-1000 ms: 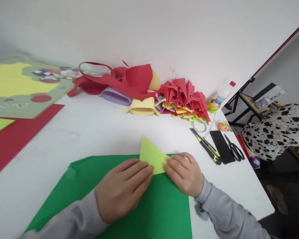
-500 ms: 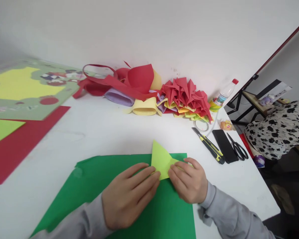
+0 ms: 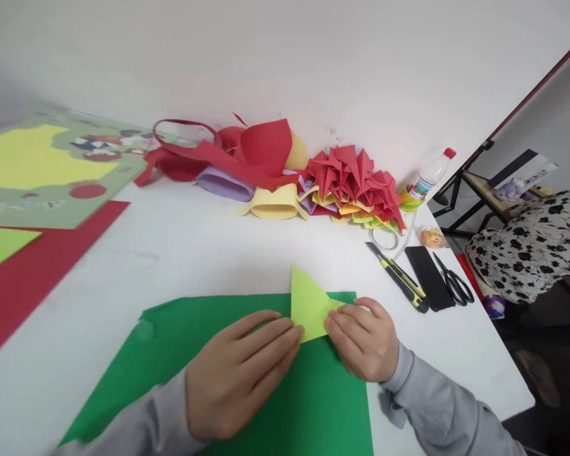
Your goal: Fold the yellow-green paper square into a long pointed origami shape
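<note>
A piece of folded yellow-green paper (image 3: 308,303) is held between my two hands, one corner pointing up and away from me. My left hand (image 3: 244,373) pinches its lower left edge with the fingertips. At the right end, the fingers of my right hand (image 3: 362,339) are closed around a narrower folded part, which they partly hide. Beneath both hands lies a large green sheet (image 3: 320,405), its upper left corner bent.
Along the wall lie red paper strips (image 3: 228,161), a cream paper tube (image 3: 274,204) and red folded paper spikes (image 3: 346,171). On the right are a utility knife (image 3: 399,277), a black phone-like slab (image 3: 430,278), scissors (image 3: 453,278) and a bottle (image 3: 430,174). A person's floral clothing (image 3: 534,247) shows beyond.
My left hand has shifted slightly left along the paper's edge. My right hand has risen a little with its end of the paper. Both still hold it.
</note>
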Tool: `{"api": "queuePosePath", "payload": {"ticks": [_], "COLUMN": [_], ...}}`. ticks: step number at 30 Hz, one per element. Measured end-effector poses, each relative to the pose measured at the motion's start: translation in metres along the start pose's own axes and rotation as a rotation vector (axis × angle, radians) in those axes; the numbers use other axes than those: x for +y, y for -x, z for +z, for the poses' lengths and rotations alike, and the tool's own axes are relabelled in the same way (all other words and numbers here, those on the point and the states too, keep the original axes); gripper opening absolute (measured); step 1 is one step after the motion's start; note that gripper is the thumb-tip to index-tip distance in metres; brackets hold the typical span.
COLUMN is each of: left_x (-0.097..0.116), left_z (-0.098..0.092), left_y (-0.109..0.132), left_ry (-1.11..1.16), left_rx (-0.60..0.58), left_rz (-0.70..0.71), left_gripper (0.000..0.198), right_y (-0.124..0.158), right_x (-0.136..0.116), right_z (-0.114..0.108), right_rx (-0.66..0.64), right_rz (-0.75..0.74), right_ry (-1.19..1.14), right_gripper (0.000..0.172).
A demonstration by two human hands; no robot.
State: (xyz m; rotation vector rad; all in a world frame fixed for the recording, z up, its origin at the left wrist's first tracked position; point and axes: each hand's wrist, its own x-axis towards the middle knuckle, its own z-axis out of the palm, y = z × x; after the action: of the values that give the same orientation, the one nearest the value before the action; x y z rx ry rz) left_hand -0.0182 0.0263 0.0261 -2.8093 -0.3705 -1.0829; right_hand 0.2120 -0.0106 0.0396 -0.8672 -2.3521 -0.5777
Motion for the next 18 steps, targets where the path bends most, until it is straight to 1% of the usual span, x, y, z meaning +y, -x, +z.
{"api": "queuePosePath", "payload": {"ticks": [6, 9, 11, 15, 16, 18], "left_x": [0.0, 0.001, 0.001, 0.0, -0.001, -0.001], "left_z": [-0.002, 0.0, 0.002, 0.008, 0.008, 0.009], "left_y": [-0.001, -0.002, -0.004, -0.003, -0.002, -0.001], "left_ry": [0.007, -0.003, 0.013, 0.081, 0.089, 0.101], "left_rx": [0.023, 0.037, 0.038, 0.09, 0.103, 0.108], "left_rz": [0.005, 0.013, 0.018, 0.019, 0.017, 0.005], "left_gripper": [0.026, 0.027, 0.03, 0.015, 0.014, 0.02], "right_y": [0.001, 0.0, -0.002, -0.004, -0.004, -0.004], "right_x": [0.001, -0.001, -0.003, -0.007, -0.007, -0.007], "right_z": [0.002, 0.003, 0.004, 0.004, 0.004, 0.003], "right_rx": [-0.009, -0.013, -0.018, -0.027, -0.029, -0.027], "right_rz": [0.01, 0.009, -0.011, -0.033, -0.032, -0.032], "right_ry": [-0.026, -0.046, -0.063, -0.073, -0.071, -0.068], "right_gripper": [0.02, 0.016, 0.017, 0.025, 0.026, 0.025]}}
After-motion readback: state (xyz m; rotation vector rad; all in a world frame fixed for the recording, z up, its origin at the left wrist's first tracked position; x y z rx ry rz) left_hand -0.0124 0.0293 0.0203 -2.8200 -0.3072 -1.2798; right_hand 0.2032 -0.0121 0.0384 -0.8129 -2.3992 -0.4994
